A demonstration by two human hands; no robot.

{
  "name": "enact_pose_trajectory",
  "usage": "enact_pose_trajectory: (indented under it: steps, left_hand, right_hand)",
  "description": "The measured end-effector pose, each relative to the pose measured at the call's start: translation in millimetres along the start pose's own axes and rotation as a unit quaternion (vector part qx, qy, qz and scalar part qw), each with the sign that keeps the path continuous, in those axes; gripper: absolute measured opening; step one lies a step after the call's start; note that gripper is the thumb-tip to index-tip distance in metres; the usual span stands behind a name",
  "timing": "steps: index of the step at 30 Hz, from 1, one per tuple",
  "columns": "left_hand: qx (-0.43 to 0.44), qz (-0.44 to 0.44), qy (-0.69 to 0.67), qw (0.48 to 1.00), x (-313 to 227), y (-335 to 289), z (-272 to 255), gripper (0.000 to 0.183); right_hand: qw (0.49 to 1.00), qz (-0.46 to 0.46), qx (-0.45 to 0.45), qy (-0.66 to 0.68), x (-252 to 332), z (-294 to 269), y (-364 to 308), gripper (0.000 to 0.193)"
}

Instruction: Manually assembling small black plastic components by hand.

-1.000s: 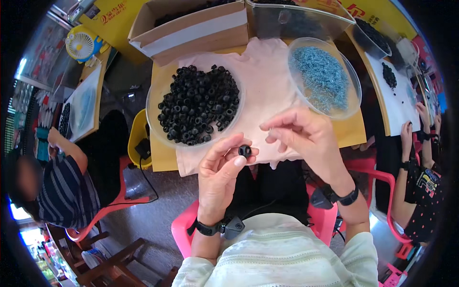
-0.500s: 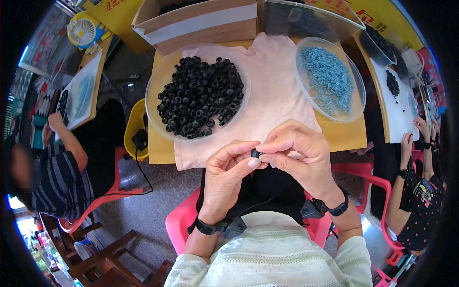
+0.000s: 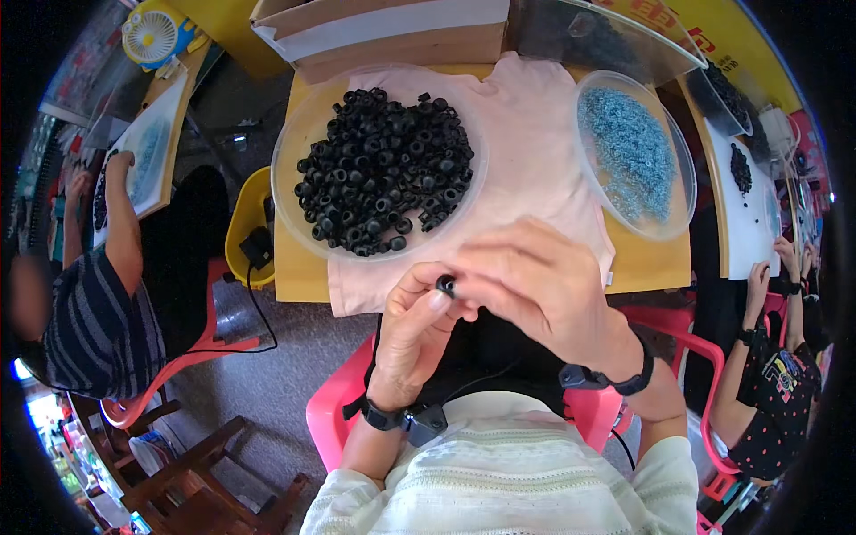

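Between the thumb and fingertips of my left hand [image 3: 415, 312] sits a small black hollow cap [image 3: 446, 284], with an opening on its side facing right. My right hand [image 3: 544, 290] hovers just right of it, its fingers pointing toward the cap and smeared by motion. Whether those fingers hold anything does not show. On the table beyond, a round clear tray [image 3: 283, 192] holds a heap of similar black caps [image 3: 383, 169]. To the right, another round clear tray [image 3: 685, 192] contains many small light-blue translucent pieces [image 3: 629, 152].
A pink cloth [image 3: 526, 116] lies under the trays on the yellow table [image 3: 655, 267]. Behind stand a cardboard box [image 3: 383, 40] and a clear bin [image 3: 606, 40]. A yellow basket [image 3: 236, 236] is left of the table. Other people work at tables on both sides.
My left hand has moved slightly left with the black cap. My right hand has come off the cap, its fingers lifted and blurred. The view has shifted a little.
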State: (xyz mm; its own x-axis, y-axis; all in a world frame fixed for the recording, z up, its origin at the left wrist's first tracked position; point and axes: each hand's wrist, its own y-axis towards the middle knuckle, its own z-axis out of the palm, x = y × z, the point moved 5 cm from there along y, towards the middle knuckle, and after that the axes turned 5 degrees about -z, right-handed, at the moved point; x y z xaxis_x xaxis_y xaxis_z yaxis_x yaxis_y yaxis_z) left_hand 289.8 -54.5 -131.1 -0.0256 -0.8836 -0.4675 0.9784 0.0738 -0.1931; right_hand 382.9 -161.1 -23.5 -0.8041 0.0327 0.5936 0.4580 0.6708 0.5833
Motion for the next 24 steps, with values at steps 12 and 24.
enact_pose_trajectory:
  steps: [12,24]
  left_hand:
    - [0.069,0.033,0.029,0.997,-14.1,-4.0,5.8,0.020]
    - [0.074,0.018,0.047,0.996,-14.3,-3.9,7.3,0.017]
  right_hand:
    - [0.950,-0.003,0.174,-0.259,-55.5,75.2,49.6,0.011]
    - [0.931,-0.032,0.182,-0.314,-70.2,82.1,52.7,0.010]
